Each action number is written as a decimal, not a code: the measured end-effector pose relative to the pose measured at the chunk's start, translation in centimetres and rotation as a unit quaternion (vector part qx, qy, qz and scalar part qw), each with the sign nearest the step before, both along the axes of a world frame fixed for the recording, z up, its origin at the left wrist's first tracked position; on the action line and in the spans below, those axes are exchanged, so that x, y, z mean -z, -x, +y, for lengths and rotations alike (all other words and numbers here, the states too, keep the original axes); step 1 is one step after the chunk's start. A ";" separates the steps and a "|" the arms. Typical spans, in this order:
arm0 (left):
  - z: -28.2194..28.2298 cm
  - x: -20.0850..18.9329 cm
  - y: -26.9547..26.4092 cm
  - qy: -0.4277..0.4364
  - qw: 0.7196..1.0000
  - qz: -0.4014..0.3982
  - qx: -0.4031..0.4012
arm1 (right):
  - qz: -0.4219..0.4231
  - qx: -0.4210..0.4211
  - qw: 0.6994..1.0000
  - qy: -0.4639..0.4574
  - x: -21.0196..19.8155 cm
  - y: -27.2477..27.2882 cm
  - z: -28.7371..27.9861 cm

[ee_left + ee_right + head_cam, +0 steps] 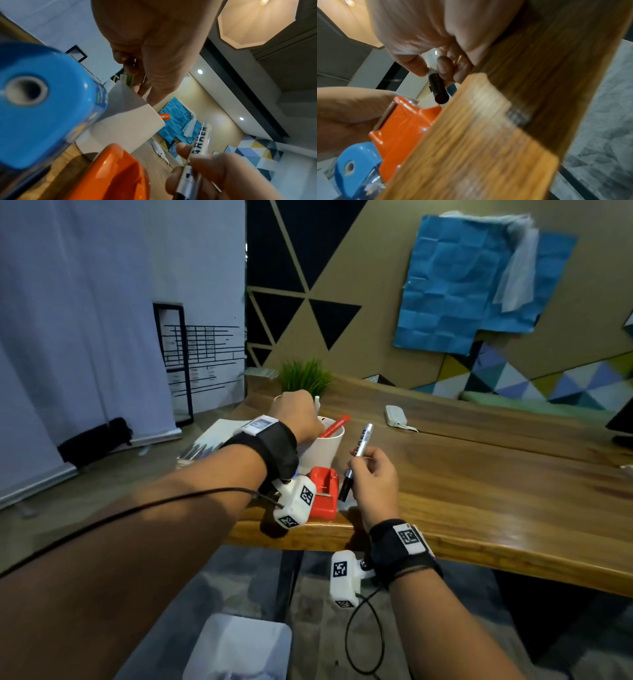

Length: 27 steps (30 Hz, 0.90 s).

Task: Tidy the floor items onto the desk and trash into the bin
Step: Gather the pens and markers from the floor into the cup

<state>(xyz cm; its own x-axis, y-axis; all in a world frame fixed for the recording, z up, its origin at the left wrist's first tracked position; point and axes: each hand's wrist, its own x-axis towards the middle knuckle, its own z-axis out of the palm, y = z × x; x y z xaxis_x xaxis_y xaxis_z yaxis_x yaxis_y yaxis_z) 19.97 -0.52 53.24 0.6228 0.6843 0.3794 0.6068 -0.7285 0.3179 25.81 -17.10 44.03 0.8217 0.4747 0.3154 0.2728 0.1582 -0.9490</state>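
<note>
Silver marker (359,455) pinched in your right grip (375,479) above the wooden surface (479,494), left grip (301,414) curled round a white pen (317,402) at the white cup (325,448): stowing step; next, slot marker beside red pen (334,426).

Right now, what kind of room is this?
Probably an office or study room: a long wooden desk, a white cup holding pens, a red tape dispenser, and blue paper pinned on the wall.
</note>
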 end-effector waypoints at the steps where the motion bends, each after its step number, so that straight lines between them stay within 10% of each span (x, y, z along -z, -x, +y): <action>1: 0.0 0.0 0.3 0.013 1.000 -0.013 0.000 | -0.001 -0.001 1.000 -0.002 0.0 0.0 0.0; 11: -7.0 4.9 12.0 -0.055 0.961 -0.248 0.108 | 0.019 -0.012 1.000 -0.007 0.0 0.0 -0.4; 19: -5.6 12.5 14.4 -0.174 0.980 -0.083 0.058 | -0.111 -0.040 0.993 -0.030 -5.7 0.5 0.2; 27: -6.1 12.4 14.4 -0.159 0.984 -0.074 0.043 | -0.266 0.024 0.934 0.240 -9.7 -2.5 6.4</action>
<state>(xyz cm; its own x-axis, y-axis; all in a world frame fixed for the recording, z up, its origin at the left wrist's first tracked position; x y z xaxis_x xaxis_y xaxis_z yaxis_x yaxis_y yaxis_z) 5.62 -6.60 40.80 0.5940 0.4640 0.6572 0.5033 -0.8516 0.1463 28.31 -10.74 53.71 0.6337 0.6323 0.4456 0.7211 -0.2742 -0.6363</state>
